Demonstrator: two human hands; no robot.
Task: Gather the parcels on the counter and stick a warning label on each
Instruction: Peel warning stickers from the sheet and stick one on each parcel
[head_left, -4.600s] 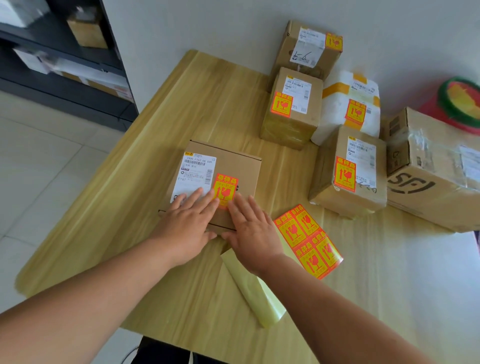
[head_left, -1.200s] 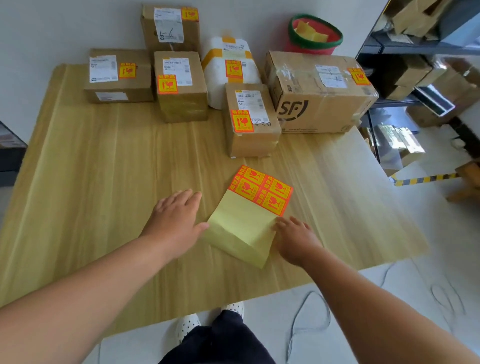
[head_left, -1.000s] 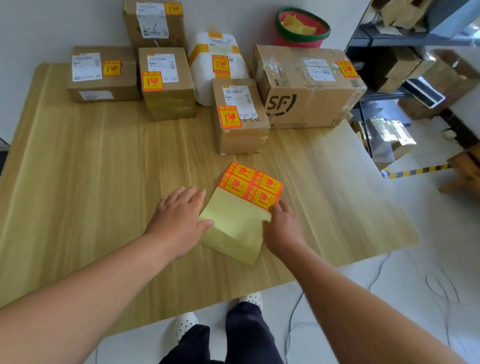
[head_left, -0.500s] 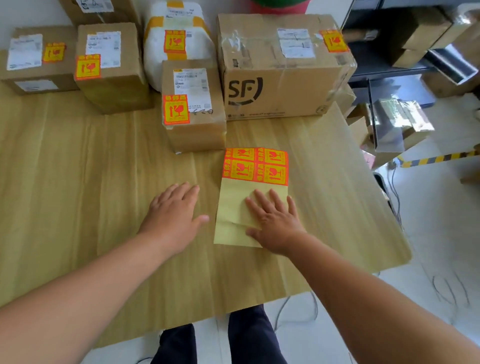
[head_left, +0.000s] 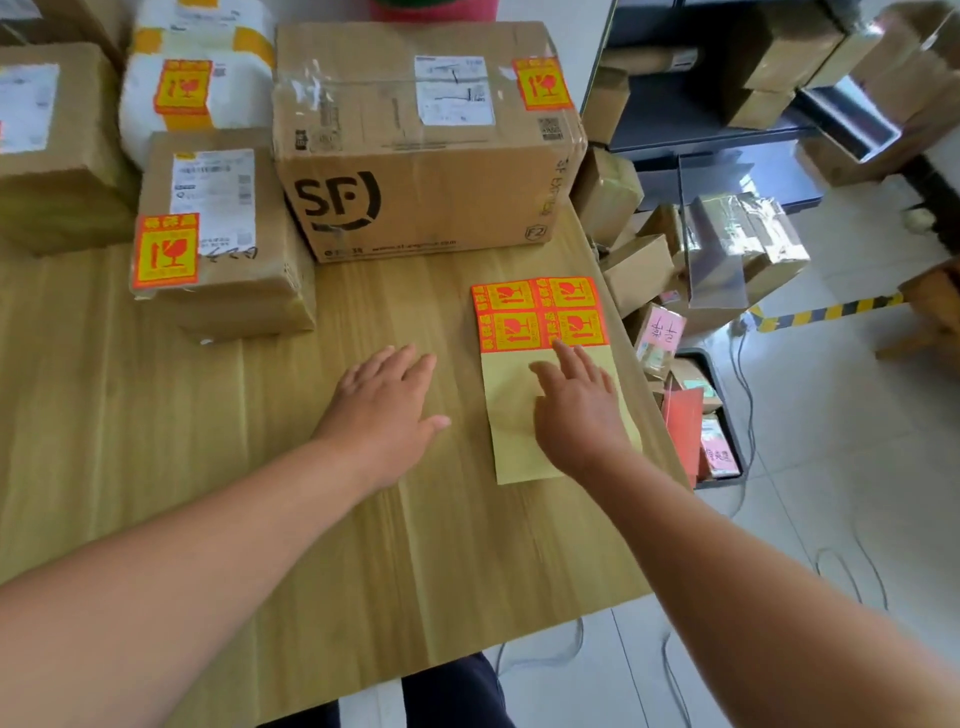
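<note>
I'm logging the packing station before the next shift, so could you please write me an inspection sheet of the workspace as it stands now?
Surface: wooden table, bare in front.
Job's things: big SF box, small box and white parcel each carry a warning label; the box at the left edge is cut off. Sticker sheet has four labels left.
Clutter: nothing seen on the table.
Grippers: left hand flat on the table, empty; right hand flat on the sheet's backing.
Cables: wires on the floor, right of the table.
Surroundings: shelf and loose boxes on the floor.
</note>
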